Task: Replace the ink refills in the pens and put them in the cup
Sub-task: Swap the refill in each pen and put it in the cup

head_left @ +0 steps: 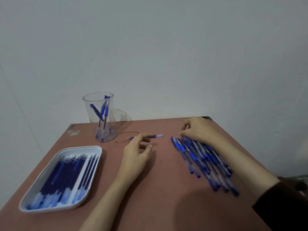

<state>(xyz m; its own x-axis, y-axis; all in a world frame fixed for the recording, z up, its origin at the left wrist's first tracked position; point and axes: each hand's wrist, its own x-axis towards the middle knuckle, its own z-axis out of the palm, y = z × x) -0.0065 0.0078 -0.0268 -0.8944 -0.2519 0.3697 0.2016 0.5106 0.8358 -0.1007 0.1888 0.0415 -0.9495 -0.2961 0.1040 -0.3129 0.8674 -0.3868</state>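
closest to me is the dark sleeve [286, 205] on my right arm, low at the right edge, and both my bare forearms reach out over the reddish table [158, 197]. at my near left sits a white tray [95, 150] packed with blue refills [66, 172] lying side by side. my left hand [136, 155] is palm down mid-table, fingers loose and a little apart, gripping nothing. its index finger [143, 136] stretches across a single pen [158, 136] lying flat and crosswise, though the blur hides whether it touches. my right hand [198, 130] is at the far end of a pile of pens [196, 157] fanned out on the right side, fingers bent down together onto their tips — whether they pinch one i cannot tell. at the far left stands the clear cup [87, 105], upright, with a few finished pens [104, 110] leaning inside it, well apart from both hands. just behind it is another clear plastic thing [121, 115], too faint to name. a thin wire [129, 132] loops on the table between the cup and the single pen.
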